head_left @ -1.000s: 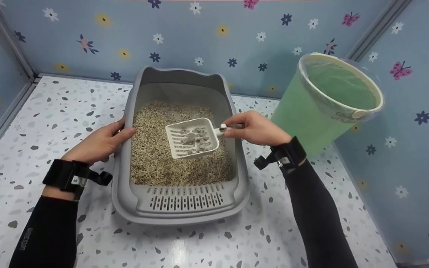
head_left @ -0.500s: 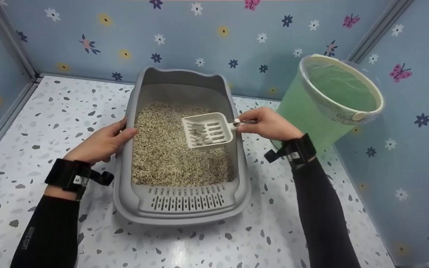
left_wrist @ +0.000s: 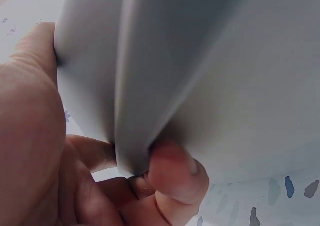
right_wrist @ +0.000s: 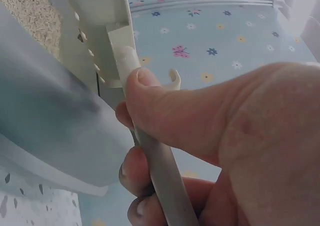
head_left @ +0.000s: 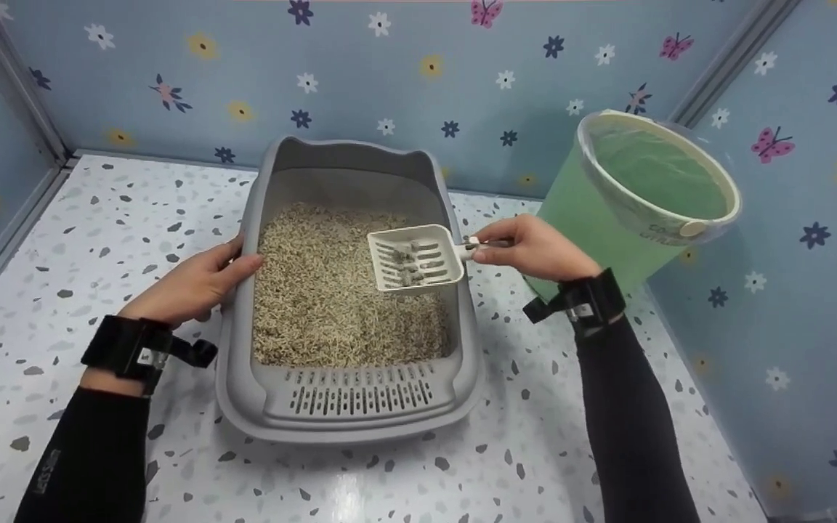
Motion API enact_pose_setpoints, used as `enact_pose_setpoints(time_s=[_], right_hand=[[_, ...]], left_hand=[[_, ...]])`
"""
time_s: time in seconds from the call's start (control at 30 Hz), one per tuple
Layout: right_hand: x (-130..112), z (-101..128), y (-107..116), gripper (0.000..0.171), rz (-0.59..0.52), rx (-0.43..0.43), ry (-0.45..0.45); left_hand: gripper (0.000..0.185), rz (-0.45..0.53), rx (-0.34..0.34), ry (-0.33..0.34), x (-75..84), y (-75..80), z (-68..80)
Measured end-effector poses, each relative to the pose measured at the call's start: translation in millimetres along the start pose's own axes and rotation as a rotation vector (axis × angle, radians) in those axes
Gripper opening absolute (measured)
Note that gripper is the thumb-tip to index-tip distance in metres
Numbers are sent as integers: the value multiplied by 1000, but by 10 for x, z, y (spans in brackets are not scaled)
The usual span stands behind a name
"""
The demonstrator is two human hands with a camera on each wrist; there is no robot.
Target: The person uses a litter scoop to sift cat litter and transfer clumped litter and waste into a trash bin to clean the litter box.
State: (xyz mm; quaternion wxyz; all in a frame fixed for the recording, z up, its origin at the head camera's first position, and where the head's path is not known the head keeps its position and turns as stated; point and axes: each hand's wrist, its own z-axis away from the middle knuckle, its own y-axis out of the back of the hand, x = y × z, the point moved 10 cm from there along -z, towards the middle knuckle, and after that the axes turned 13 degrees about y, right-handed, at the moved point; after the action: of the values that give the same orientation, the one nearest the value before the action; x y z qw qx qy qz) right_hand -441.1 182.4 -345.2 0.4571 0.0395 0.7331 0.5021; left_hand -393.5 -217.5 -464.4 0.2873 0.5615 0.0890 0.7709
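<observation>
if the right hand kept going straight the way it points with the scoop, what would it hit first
The right hand points leftward across the litter box, holding the scoop above the litter. Going straight on, the scoop would probably meet the box's left rim, where the left hand grips it. Height is hard to judge, so it might pass over.

Surface: white speckled floor (head_left: pixel 99 240), walled by blue flowered panels.
On it, centre: grey litter box (head_left: pixel 349 410).
On it, right: green bin (head_left: pixel 578 218), tilted, near the box.
</observation>
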Motion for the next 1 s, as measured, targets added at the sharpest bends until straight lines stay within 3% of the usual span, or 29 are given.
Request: enact_pose_setpoints(time_s=[0.17, 0.37, 0.57, 0.83, 1.0], right_hand=[[-163, -172, -246, 26, -25, -73, 67], [26, 20, -71, 21, 10, -20, 11], [-158, -111, -318, 30, -16, -91, 45], [3, 69, -13, 22, 14, 25, -20], [-173, -66, -242, 28, -20, -81, 54]], left_hand=[[85, 10, 6, 5, -29, -1, 14], [87, 12, -9, 2, -17, -61, -8], [85, 12, -1, -4, 6, -26, 0], [83, 20, -20, 2, -17, -76, -22], [85, 26, -10, 5, -6, -42, -10]])
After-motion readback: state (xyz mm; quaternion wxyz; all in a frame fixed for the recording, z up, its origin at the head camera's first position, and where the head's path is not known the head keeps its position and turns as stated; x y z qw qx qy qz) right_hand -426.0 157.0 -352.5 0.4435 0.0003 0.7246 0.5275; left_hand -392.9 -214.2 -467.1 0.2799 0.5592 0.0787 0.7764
